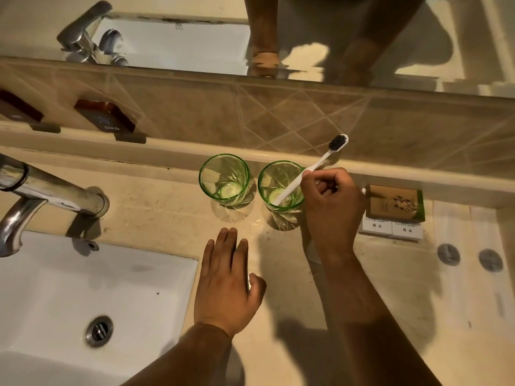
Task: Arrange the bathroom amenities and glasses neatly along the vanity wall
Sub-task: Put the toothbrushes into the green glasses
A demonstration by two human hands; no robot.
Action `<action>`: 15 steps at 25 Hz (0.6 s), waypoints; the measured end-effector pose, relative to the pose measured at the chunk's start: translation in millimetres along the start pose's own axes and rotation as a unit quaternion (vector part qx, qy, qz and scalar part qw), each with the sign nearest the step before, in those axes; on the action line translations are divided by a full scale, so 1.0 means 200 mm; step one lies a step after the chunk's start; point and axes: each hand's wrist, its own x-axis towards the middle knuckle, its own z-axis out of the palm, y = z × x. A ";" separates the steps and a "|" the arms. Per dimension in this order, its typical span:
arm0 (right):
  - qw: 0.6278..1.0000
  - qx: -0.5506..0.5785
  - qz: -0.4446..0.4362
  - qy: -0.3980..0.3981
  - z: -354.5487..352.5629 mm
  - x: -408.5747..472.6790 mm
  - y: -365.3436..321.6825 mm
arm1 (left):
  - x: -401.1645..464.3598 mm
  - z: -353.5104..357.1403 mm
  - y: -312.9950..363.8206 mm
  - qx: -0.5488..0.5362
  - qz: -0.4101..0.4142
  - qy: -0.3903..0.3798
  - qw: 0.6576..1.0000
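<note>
Right hand: grip clamped on toothbrush handle; brush slanted, tail end inside right glass, bristles up toward the wall
Left hand: grip apart, fingers flat, over bare worktop just in front of the glasses
Glasses: two green, upright, side by side near the wall ledge; left glass empty
Box: brown, right of the hand, atop white packets
Sink: lower left, beneath tap

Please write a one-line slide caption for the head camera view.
Right hand places a toothbrush into the right green glass; left hand rests flat.
</note>
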 end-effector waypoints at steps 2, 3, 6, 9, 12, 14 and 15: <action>1.000 -0.002 -0.002 -0.003 0.00 0.00 0.00 | 0.00 0.00 0.00 0.000 -0.002 -0.004 1.000; 1.000 0.000 -0.003 -0.004 0.00 0.00 0.00 | 0.00 0.00 0.00 0.001 -0.003 -0.006 1.000; 1.000 -0.006 -0.010 -0.008 0.00 0.00 0.00 | 0.00 -0.01 0.00 0.003 -0.003 -0.005 1.000; 1.000 -0.016 -0.020 -0.004 0.00 0.01 0.00 | 0.00 0.00 0.01 0.001 -0.005 0.003 1.000; 1.000 -0.026 -0.009 -0.014 -0.01 0.01 0.00 | 0.00 -0.01 0.01 -0.001 -0.009 0.005 1.000; 1.000 -0.014 0.016 -0.022 -0.04 -0.02 0.01 | 0.00 -0.01 0.02 -0.008 -0.011 0.009 1.000; 0.999 -0.001 0.031 -0.021 -0.06 -0.04 0.02 | 0.00 -0.01 0.02 -0.012 -0.011 0.011 1.000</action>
